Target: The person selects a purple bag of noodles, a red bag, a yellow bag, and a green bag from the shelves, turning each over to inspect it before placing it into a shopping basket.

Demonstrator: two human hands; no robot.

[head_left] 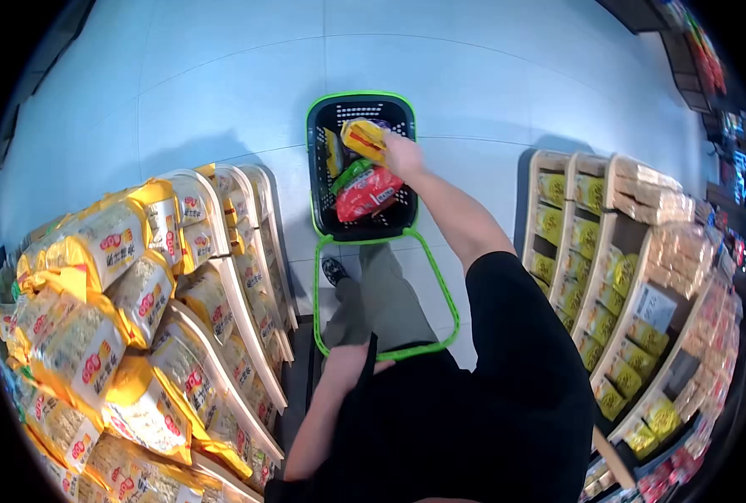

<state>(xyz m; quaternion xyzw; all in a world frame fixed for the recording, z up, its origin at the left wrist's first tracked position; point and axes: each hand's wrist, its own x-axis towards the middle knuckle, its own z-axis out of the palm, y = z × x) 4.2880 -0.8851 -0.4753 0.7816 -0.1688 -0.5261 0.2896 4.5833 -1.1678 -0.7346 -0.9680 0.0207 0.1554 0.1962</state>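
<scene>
My right hand (403,157) is closed on a yellow snack package (363,139) with a red stripe, held over the inside of a black shopping basket (316,197) with a bright green rim. Under it in the basket lie a red bag (364,194), a green packet (352,174) and a narrow yellow packet (333,154). Close to my body, my left hand (348,365) is wrapped around the near left corner of the basket's green handle (441,289); part of its fingers is hidden.
At left, tiered shelves (247,360) hold many clear and yellow bags (96,352). Right of me, wooden racks (564,218) carry yellow-green packets (587,239) and clear-wrapped packs (675,256). My legs (389,298) are just behind the basket on the pale tiled floor (222,84).
</scene>
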